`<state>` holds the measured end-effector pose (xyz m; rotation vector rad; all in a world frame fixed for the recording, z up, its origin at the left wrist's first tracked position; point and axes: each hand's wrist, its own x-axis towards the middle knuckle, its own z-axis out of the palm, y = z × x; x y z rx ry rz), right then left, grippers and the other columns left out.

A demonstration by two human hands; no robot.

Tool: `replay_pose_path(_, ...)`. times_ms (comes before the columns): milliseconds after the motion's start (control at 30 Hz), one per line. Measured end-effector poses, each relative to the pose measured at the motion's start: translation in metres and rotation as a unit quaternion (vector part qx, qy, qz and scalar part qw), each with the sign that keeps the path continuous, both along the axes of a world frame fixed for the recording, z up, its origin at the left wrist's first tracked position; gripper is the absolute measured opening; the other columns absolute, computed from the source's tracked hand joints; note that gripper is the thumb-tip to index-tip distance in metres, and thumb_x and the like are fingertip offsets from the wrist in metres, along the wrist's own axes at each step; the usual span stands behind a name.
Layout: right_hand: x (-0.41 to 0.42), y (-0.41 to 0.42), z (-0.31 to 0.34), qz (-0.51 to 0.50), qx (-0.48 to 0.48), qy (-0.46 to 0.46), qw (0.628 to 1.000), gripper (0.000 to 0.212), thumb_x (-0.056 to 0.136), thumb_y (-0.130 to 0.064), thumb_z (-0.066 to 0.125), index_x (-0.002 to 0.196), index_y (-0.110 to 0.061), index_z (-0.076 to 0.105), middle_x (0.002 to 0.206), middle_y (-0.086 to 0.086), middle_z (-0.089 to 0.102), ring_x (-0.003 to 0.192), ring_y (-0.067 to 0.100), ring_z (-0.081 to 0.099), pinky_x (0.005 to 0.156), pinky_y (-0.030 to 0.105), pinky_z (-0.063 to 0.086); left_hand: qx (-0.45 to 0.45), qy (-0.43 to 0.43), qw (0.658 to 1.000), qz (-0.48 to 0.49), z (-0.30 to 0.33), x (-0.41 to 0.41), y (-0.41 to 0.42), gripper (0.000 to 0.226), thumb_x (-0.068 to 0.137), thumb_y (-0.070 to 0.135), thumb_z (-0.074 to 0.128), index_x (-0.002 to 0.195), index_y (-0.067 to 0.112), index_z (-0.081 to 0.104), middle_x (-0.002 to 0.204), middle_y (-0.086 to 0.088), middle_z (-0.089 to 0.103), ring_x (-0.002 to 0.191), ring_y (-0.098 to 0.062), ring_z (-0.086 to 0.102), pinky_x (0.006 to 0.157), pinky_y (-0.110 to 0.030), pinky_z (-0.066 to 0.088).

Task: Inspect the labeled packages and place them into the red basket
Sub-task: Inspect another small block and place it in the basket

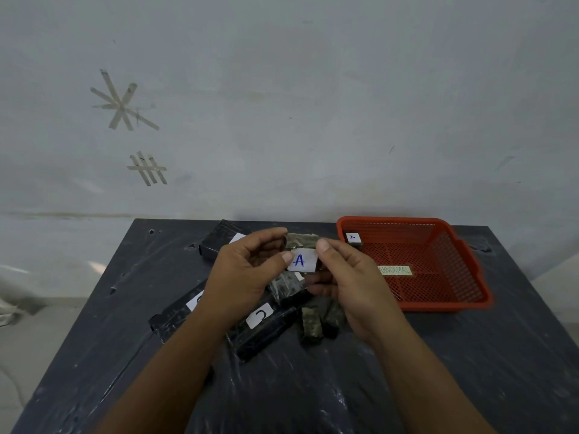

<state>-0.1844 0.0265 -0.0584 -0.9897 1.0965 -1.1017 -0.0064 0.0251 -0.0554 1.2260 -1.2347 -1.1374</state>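
Above the dark bench (470, 371), the left hand (247, 274) and right hand (351, 277) pinch a small package (300, 242) labelled A between them. Beyond, right, the red basket (470, 267) holds another labelled package (353, 239).

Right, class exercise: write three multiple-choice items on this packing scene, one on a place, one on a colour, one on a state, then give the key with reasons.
1. Where does the red basket stand on the black table?
A. far right
B. near left
C. centre front

2. What colour is the letter on the held package?
A. red
B. blue
C. green

3. How is that package held?
A. lying free on the table
B. by one hand only
C. between both hands

Key: 1 A, the basket sits at the table's far right corner. 2 B, the white label bears a blue A. 3 C, the left hand and right hand pinch it from either side.
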Motion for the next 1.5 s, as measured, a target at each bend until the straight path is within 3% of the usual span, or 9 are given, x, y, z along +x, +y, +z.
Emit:
replay_pose_path(200,-0.002,-0.005,-0.005,-0.032,-0.005,-0.001,0.999,0.028,0.095,-0.024,0.07,0.122,-0.016,0.07,0.098,0.004,0.078,0.091,0.023,0.075,0.084,0.043,0.063,0.046,0.024,0.998,-0.016,0.003,-0.003,-0.001,0.033,0.089,0.011,0.072,0.12,0.022,0.07,0.104,0.006,0.076,0.095,-0.006,0.073,0.073,-0.018,0.055)
replay_pose_path(367,-0.003,-0.003,-0.004,-0.014,0.006,-0.019,1.0,0.022,0.096,-0.018,0.068,0.118,-0.02,0.071,0.096,0.0,0.078,0.087,0.019,0.074,0.086,0.042,0.063,0.041,-0.001,0.999,-0.009,0.004,-0.005,-0.002,0.02,0.09,0.01,0.071,0.109,0.018,0.075,0.098,0.002,0.079,0.087,-0.012,0.074,0.075,-0.023,0.057)
replay_pose_path(700,-0.004,-0.003,-0.005,-0.035,0.009,0.013,0.999,0.019,0.096,-0.009,0.068,0.113,-0.016,0.07,0.084,-0.001,0.078,0.074,0.014,0.074,0.072,0.031,0.061,0.028,-0.008,0.999,-0.037,0.002,-0.003,0.001,0.025,0.085,0.006,0.076,0.108,0.017,0.076,0.101,-0.001,0.079,0.094,-0.019,0.076,0.088,-0.032,0.059)
replay_pose_path(833,-0.005,-0.004,-0.006,-0.038,-0.002,0.025,0.999,0.021,0.095,-0.005,0.068,0.112,-0.017,0.071,0.084,-0.001,0.078,0.075,0.013,0.074,0.075,0.035,0.062,0.033,-0.012,0.998,-0.043,0.0,-0.004,0.002,0.027,0.085,0.007,0.077,0.109,0.019,0.076,0.095,-0.003,0.08,0.089,-0.021,0.076,0.088,-0.035,0.059)
replay_pose_path(1033,-0.006,-0.002,-0.007,-0.032,-0.01,0.014,0.999,0.035,0.094,-0.005,0.069,0.126,-0.02,0.064,0.095,-0.002,0.08,0.087,0.014,0.076,0.082,0.033,0.062,0.039,0.018,0.999,-0.026,-0.001,-0.006,-0.001,0.03,0.086,0.006,0.075,0.114,0.015,0.073,0.103,-0.002,0.078,0.097,-0.013,0.075,0.082,-0.022,0.057)
replay_pose_path(1167,-0.009,-0.003,-0.009,-0.021,-0.03,0.038,0.999,0.042,0.093,-0.004,0.071,0.131,-0.019,0.063,0.111,-0.001,0.079,0.103,0.015,0.075,0.086,0.029,0.06,0.067,0.024,0.997,-0.026,-0.003,-0.007,-0.003,0.027,0.089,0.013,0.073,0.116,0.016,0.073,0.106,-0.005,0.078,0.101,-0.02,0.074,0.087,-0.031,0.059)
replay_pose_path(1333,-0.01,-0.002,-0.011,0.034,-0.054,0.058,0.996,0.052,0.091,0.001,0.072,0.135,-0.025,0.061,0.124,-0.003,0.075,0.119,0.008,0.068,0.09,0.022,0.056,0.063,0.012,0.997,-0.03,0.002,-0.006,-0.002,0.017,0.096,0.018,0.064,0.106,0.016,0.078,0.091,-0.001,0.079,0.076,-0.003,0.071,0.064,-0.013,0.05)
replay_pose_path(1433,-0.01,-0.003,-0.013,0.042,-0.059,0.068,0.995,0.053,0.091,0.004,0.07,0.133,-0.028,0.063,0.12,-0.01,0.076,0.118,0.007,0.068,0.091,0.022,0.056,0.054,-0.002,0.998,-0.019,0.0,-0.003,-0.003,0.018,0.092,0.017,0.069,0.109,0.017,0.077,0.095,0.001,0.079,0.082,-0.005,0.073,0.069,-0.014,0.052)
replay_pose_path(1500,-0.009,-0.003,-0.013,0.041,-0.044,0.055,0.997,0.054,0.092,0.002,0.071,0.135,-0.029,0.062,0.122,-0.005,0.075,0.115,0.013,0.07,0.094,0.031,0.058,0.047,-0.005,0.999,-0.009,-0.001,-0.001,-0.004,0.023,0.09,0.015,0.073,0.112,0.018,0.075,0.097,0.0,0.079,0.087,-0.01,0.074,0.075,-0.017,0.056)
